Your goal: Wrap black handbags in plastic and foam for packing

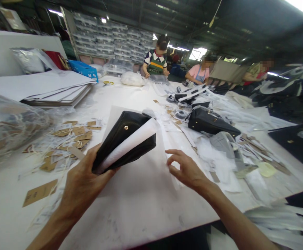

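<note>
A small black purse [120,128] with a gold stud is tilted up over the table, its mouth gaping. My left hand [89,173] grips its lower left end, thumb below and fingers mostly hidden behind. A folded white padding sheet [133,144] sticks out of the opening, running along the purse. To the right of the purse, my right hand [184,168] hovers above the table with curled fingers apart and nothing visible in them. A pale sheet [112,113] shows behind the purse.
Brown hang tags [82,132] with strings lie left, beside clear plastic bags [8,125] and stacked white boards [37,85]. At right are a black handbag [209,121], straps and wrapping paper [224,163]. Several people work across the white table [130,215].
</note>
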Motion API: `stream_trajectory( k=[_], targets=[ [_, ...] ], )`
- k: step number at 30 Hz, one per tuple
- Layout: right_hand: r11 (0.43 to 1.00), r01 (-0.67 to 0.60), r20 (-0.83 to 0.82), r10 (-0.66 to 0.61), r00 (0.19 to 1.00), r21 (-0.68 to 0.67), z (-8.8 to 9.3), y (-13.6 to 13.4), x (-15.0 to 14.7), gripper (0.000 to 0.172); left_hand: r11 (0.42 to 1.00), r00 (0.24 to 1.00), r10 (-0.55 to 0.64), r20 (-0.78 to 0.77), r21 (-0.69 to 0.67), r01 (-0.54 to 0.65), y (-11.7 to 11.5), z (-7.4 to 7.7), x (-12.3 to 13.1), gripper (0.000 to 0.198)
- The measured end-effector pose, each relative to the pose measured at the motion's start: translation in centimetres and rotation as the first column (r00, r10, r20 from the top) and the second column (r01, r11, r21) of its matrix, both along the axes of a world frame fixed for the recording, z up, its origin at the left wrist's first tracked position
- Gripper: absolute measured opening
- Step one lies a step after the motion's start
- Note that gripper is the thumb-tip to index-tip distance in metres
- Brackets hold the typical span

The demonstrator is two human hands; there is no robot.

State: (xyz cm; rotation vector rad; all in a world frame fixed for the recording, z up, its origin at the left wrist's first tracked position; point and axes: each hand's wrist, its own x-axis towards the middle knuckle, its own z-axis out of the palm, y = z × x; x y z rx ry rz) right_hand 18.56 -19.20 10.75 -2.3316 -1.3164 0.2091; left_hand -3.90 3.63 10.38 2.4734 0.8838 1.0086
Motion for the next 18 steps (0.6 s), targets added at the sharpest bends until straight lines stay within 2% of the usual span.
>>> stream_trajectory(
  k=[2,4,8,10,12,14,16,18],
  targets=[
    [0.992,-0.126,-0.065,0.124,0.990,-0.025,0.4,0.5,-2.5,0.017,0.997,0.999,-0.042,0.012,0.072,0.041,-0.2,0.2,0.3,0.057],
    [0.970,-0.218,-0.129,0.204,0.971,-0.107,0.5,0.8,-4.7,0.020,0.976,0.992,-0.121,0.028,0.188,0.114,-0.6,0.5,0.9,0.050],
    [0.948,-0.269,-0.208,0.233,0.950,-0.170,-0.4,0.1,-7.7,0.023,0.853,0.946,-0.323,-0.029,0.424,0.304,-2.4,0.6,2.6,0.043],
    [0.951,-0.240,-0.243,0.191,0.951,-0.194,-1.1,-1.0,-8.5,0.024,0.778,0.909,-0.406,-0.097,0.485,0.399,-3.6,-0.3,3.6,0.043],
    [0.947,-0.227,-0.301,0.153,0.941,-0.229,-1.6,-2.2,-9.0,0.025,0.705,0.877,-0.451,-0.164,0.537,0.463,-5.0,-1.9,4.4,0.039],
    [0.917,-0.322,-0.436,0.197,0.878,-0.235,-1.6,-3.0,-9.4,0.020,0.640,0.859,-0.465,-0.216,0.588,0.494,-6.2,-3.6,4.8,0.036],
    [0.893,-0.411,-0.603,0.227,0.765,-0.186,-0.5,-3.2,-9.5,0.016,0.623,0.858,-0.456,-0.234,0.604,0.496,-7.0,-4.9,4.9,0.034],
    [0.920,-0.374,-0.684,0.197,0.703,-0.119,1.5,-2.6,-9.1,0.015,0.630,0.862,-0.446,-0.241,0.600,0.494,-7.3,-5.7,4.8,0.034]
  ],
)
